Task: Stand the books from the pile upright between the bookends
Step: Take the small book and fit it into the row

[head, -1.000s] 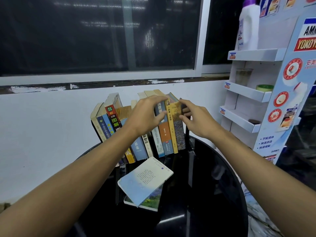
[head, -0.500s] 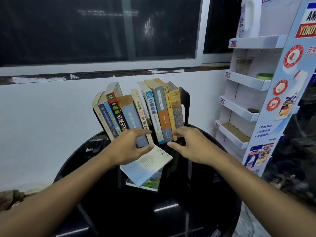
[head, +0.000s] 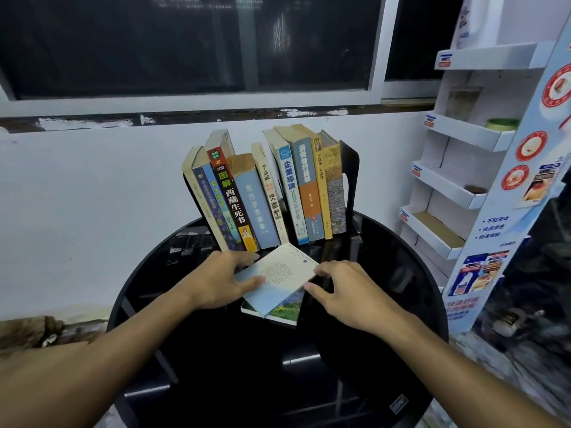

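Note:
Several books (head: pixel 265 193) stand upright at the back of the round black table (head: pixel 216 381), leaning left, with a black bookend (head: pixel 350 186) at their right end. The left bookend is mostly hidden behind them. In front lies a pile of two books: a pale blue one (head: pixel 278 278) on top and one with a green landscape cover (head: pixel 284 310) under it. My left hand (head: pixel 225 278) rests on the left edge of the top book, thumb across its cover. My right hand (head: pixel 343 291) touches its right edge with spread fingers.
A white cardboard display shelf (head: pixel 463 168) stands right of the table, holding a roll of tape and a bottle. A white wall and a dark window are behind the books.
Both hands came down from the tops of the standing books to the pile and now lie on the top book. The view has tilted downward.

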Motion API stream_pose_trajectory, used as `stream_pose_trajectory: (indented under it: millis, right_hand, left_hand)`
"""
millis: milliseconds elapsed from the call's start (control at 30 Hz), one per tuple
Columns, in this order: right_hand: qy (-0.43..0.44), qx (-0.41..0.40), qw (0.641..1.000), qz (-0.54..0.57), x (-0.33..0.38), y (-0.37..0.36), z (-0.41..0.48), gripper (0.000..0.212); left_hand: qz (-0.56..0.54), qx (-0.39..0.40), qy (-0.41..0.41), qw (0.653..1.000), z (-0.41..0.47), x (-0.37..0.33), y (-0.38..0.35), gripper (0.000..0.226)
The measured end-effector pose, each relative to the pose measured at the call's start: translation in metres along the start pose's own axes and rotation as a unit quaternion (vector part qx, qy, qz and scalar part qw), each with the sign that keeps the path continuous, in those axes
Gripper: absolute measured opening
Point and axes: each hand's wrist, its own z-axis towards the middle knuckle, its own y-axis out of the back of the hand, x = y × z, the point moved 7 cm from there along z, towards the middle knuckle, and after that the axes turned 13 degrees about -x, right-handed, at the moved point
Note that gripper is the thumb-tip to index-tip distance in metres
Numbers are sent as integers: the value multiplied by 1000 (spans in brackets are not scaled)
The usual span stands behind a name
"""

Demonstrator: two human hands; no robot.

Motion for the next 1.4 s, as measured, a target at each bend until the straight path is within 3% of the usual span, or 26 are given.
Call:
stream_pose_trajectory:
  millis: [467, 667, 1000, 1200, 1400]
  right_hand:
    - [3, 0, 1000, 28, -1, -5, 17, 51]
    - [-28, -14, 998, 56, -18, -5, 33, 46]
    - [-52, -13, 998, -21, -33, -21, 46, 55]
    - [-48, -16, 998, -24, -29, -26, 51, 50]
    - [-54, -23, 998, 2, -25, -29, 52, 41]
  left_hand:
    - [-80, -22, 32, 996, -20, -2, -4, 36]
    - [-44, -45, 31, 998, -3, 10, -1, 49]
    - [4, 2, 14, 1000, 31, 11, -18, 50]
    - [12, 14, 10, 1000, 41, 23, -27, 80]
    - [-16, 17, 6, 1000, 44, 19, -32, 46]
